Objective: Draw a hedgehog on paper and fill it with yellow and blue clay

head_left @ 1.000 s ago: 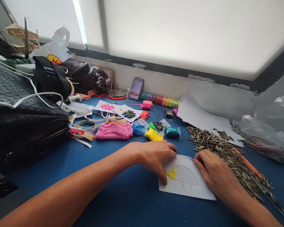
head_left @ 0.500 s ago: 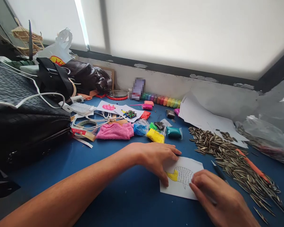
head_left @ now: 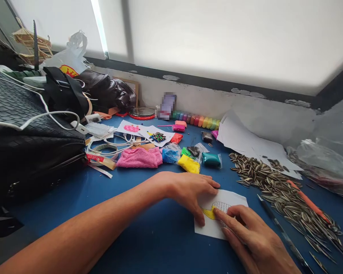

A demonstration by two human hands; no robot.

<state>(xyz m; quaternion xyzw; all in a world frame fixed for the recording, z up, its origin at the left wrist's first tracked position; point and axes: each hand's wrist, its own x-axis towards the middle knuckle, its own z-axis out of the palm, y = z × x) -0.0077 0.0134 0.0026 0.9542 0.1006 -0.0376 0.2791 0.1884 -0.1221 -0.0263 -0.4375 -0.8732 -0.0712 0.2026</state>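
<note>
A small white sheet of paper (head_left: 234, 196) lies on the blue table, bearing a line drawing of an animal with small marks across its body. Flat yellow clay (head_left: 208, 213) covers the drawing's head and neck part. My left hand (head_left: 188, 192) rests on the sheet's left side with thumb and fingers spread, holding nothing. With its index finger stretched out, my right hand (head_left: 254, 236) presses the edge of the yellow clay; its other fingers are partly bent. That hand covers the lower right of the drawing.
Right of the paper lie a slim dark pen-like tool (head_left: 284, 232), a heap of striped sunflower seeds (head_left: 274, 186) and an orange-handled tool (head_left: 308, 201). Beyond my left hand are yellow clay pack (head_left: 189, 163), teal pack (head_left: 211, 160) and pink cloth (head_left: 139, 158). A black bag (head_left: 34, 152) stands left.
My right hand has moved left across the drawing, from its right end to the yellow clay, and its index finger has straightened. My left hand stays in place.
</note>
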